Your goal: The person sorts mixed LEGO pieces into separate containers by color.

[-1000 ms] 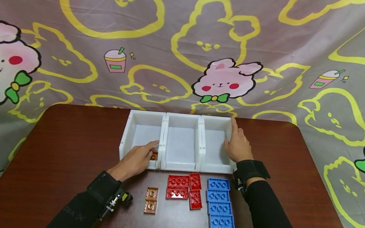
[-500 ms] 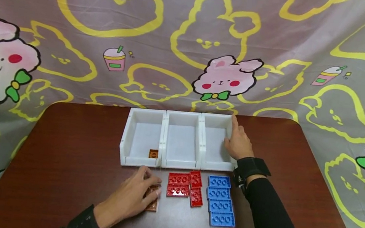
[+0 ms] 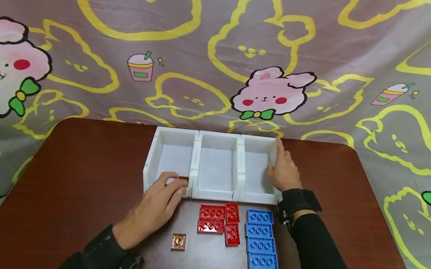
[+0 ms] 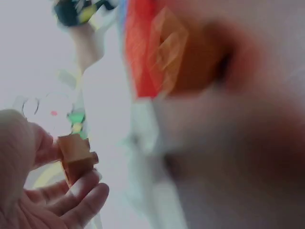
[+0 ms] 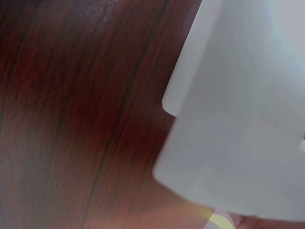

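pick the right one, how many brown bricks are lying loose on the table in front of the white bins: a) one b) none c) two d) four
a) A single brown brick lies on the table left of the red bricks; the left hand pinches another brown piece at the leftmost bin.

Glossy dark wood-grain tabletop (image 3: pixel 84 171), smooth matt white plastic bins (image 3: pixel 214 191), shiny studded plastic bricks (image 3: pixel 262 243), and a soft printed cloth backdrop (image 3: pixel 228 40).
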